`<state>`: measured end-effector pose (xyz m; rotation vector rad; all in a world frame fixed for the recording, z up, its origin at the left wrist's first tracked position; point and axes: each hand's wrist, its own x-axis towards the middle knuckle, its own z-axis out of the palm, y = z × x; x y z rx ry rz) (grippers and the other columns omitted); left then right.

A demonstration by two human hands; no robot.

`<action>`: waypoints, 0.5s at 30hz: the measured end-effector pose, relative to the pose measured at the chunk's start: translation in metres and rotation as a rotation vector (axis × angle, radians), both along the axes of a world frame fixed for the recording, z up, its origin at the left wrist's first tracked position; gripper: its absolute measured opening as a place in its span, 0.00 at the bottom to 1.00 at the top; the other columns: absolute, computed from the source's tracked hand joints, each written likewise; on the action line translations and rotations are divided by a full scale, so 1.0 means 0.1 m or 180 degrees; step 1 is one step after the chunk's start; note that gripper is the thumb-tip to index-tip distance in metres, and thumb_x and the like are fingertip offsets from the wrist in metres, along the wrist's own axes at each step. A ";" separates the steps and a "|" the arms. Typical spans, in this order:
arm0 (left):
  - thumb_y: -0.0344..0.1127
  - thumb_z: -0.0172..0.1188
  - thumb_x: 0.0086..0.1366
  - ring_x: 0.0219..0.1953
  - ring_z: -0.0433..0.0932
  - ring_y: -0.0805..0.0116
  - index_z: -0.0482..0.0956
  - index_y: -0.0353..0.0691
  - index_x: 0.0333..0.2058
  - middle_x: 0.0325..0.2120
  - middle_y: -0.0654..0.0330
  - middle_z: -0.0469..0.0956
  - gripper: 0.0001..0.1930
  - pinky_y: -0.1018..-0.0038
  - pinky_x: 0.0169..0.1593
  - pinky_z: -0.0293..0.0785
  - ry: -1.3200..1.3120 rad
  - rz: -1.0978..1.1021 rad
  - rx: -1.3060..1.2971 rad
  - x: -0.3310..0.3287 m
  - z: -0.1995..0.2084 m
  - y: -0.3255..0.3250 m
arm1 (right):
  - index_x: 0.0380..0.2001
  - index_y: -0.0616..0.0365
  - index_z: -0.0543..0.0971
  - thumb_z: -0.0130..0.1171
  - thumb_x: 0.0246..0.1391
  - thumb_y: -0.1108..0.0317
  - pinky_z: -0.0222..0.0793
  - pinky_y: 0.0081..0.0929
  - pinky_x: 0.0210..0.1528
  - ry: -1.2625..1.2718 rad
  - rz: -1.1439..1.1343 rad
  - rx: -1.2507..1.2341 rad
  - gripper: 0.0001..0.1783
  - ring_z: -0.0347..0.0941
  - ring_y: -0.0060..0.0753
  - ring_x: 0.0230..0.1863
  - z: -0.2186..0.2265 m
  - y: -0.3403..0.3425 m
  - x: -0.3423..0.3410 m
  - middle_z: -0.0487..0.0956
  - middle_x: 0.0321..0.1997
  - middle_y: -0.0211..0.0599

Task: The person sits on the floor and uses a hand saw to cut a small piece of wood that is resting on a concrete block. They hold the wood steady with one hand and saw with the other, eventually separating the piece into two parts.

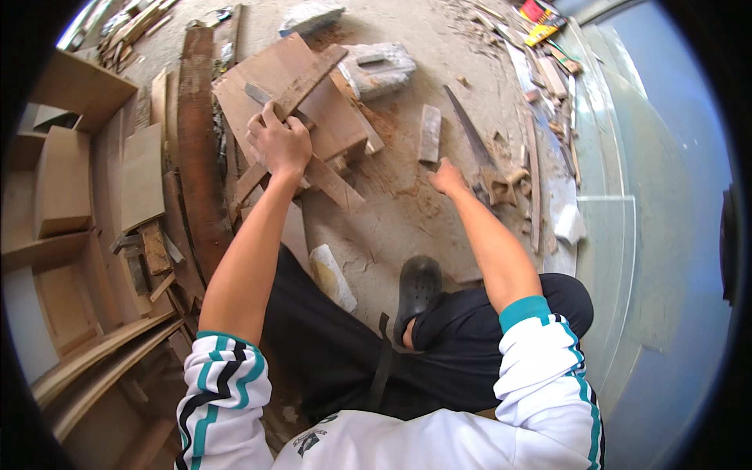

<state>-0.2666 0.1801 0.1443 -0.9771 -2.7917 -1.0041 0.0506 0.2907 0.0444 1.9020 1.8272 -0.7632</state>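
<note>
At the upper left of centre my left hand (pixel 280 145) is closed over the lower end of a wooden strip (pixel 315 77), its fingers curled down. The strip lies slanted across a brown wooden box (pixel 274 66). A flat grey piece (pixel 255 93) sticks out by my fingertips; its kind does not show. Below the hand, another wooden strip (pixel 335 185) slants down to the right. My right hand (pixel 449 179) is low over the floor, thumb and forefinger apart, just short of a small rectangular block (pixel 430 133). To its right lies a handsaw (pixel 468 129) with a wooden handle (pixel 500 186).
Whitish stone blocks (pixel 380 70) rest beyond the box. A long reddish-brown plank (pixel 197 141) and wooden shelving (pixel 66 184) stand at the left. Glass sheets (pixel 619 258) lie along the right, beside wood scraps (pixel 552 82). A pale stone chunk (pixel 333 278) lies near my shoe (pixel 419 290).
</note>
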 end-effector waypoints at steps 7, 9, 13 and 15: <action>0.45 0.59 0.64 0.58 0.66 0.46 0.70 0.52 0.59 0.54 0.51 0.67 0.25 0.49 0.59 0.64 0.0289 0.0024 -0.0230 0.08 0.08 0.02 | 0.73 0.60 0.43 0.64 0.56 0.58 0.69 0.53 0.60 -0.0586 -0.0637 -0.0146 0.52 0.67 0.54 0.66 -0.54 0.57 -0.69 0.63 0.71 0.55; 0.47 0.60 0.64 0.56 0.68 0.48 0.70 0.53 0.59 0.52 0.52 0.68 0.25 0.49 0.57 0.65 0.0469 0.0046 -0.0234 0.08 0.07 0.00 | 0.72 0.61 0.42 0.63 0.58 0.59 0.70 0.54 0.59 -0.0613 -0.0773 -0.0189 0.51 0.68 0.55 0.65 -0.66 0.65 -0.77 0.62 0.70 0.56; 0.51 0.60 0.66 0.55 0.68 0.50 0.71 0.55 0.59 0.50 0.54 0.69 0.25 0.50 0.56 0.66 0.0314 0.0201 -0.0595 0.09 0.18 0.02 | 0.71 0.60 0.40 0.60 0.61 0.60 0.71 0.55 0.56 -0.0634 -0.0900 -0.0379 0.48 0.70 0.58 0.62 -0.70 0.69 -0.84 0.62 0.67 0.56; 0.51 0.59 0.66 0.55 0.68 0.50 0.70 0.55 0.59 0.50 0.54 0.70 0.25 0.51 0.55 0.67 0.0314 0.0207 -0.0639 0.08 0.20 0.02 | 0.71 0.60 0.41 0.59 0.61 0.60 0.72 0.55 0.55 -0.0573 -0.0940 -0.0408 0.47 0.70 0.58 0.61 -0.71 0.72 -0.85 0.63 0.67 0.57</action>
